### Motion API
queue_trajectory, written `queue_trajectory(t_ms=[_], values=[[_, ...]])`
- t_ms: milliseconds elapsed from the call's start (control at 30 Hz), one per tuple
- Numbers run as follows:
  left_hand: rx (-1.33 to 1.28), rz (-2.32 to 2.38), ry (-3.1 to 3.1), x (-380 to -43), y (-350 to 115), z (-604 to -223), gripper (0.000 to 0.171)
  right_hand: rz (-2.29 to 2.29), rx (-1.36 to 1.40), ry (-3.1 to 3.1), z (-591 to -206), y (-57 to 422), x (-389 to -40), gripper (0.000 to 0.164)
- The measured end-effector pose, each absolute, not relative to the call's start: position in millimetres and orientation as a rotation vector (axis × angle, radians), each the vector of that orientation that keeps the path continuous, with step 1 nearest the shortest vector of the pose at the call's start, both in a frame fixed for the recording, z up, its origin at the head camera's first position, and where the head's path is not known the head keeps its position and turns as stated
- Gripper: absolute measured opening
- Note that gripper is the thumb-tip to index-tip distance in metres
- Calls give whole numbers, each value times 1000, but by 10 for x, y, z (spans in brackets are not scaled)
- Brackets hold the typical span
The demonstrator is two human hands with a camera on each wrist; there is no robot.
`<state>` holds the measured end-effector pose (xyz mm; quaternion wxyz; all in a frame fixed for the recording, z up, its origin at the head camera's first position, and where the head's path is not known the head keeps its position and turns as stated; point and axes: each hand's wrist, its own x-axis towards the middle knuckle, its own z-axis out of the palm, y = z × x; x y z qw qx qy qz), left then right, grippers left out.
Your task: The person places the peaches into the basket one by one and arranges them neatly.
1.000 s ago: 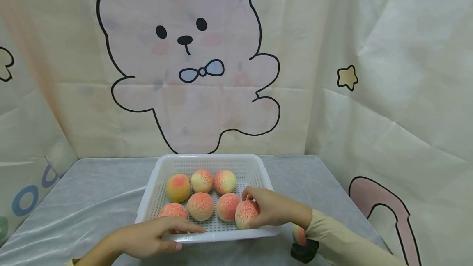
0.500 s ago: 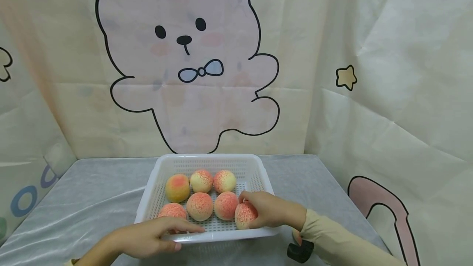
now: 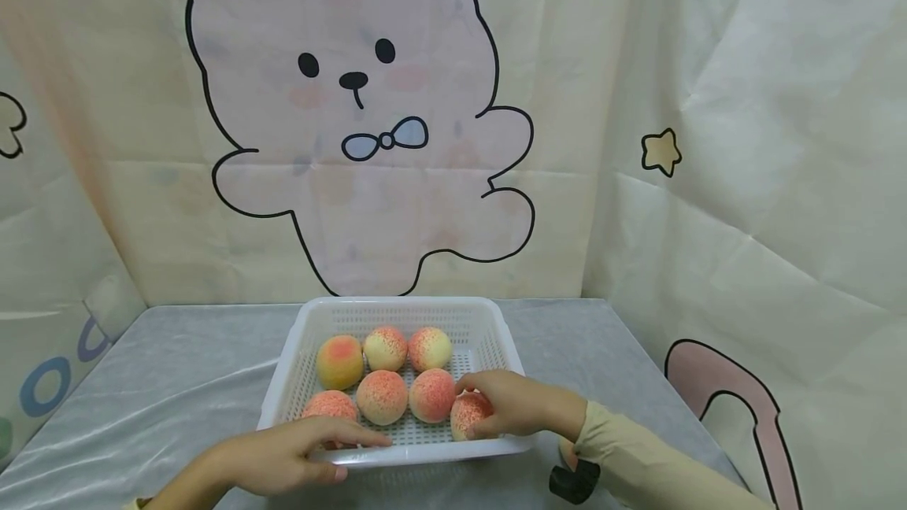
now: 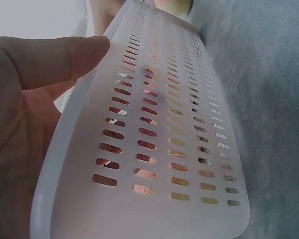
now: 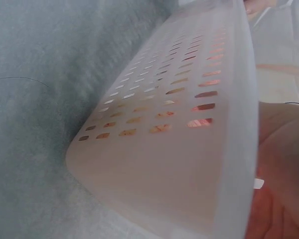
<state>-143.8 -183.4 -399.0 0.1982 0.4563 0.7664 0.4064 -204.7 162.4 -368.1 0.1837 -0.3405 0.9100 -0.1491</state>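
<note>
A white perforated plastic basket stands on the table with several peaches in it. My left hand holds its front rim at the left, fingers over the inside and thumb against the outer wall. My right hand grips a speckled pink peach inside the basket's front right corner. Left of that one lies a pinker peach, then another speckled peach. A further peach is partly hidden behind my left hand. An orange-yellow peach and two pale ones sit behind.
One more peach lies on the grey-covered table outside the basket, mostly hidden by my right forearm. A black wrist device sits under that sleeve. A cartoon-printed curtain hangs behind the table.
My right hand has shifted slightly left and down, bringing the gripped peach a little lower in the basket's corner. The left hand stays on the rim.
</note>
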Motion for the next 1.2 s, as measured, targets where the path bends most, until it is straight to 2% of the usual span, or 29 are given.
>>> queue_trajectory(t_ms=[467,967,1200], values=[[1251,1134,2147,-1439,-1814,-3973,47,-507,-986,2537,-3648,1674,-2038,43],[1245,1141,2136,-1442,-1827,-3977,47,-733,-998,2590,-3419,1841,-2115,47],[1252,1134,2133,-1449,-1828,-3972,47,-875,-1012,2610,-3389,2004,-2131,43]])
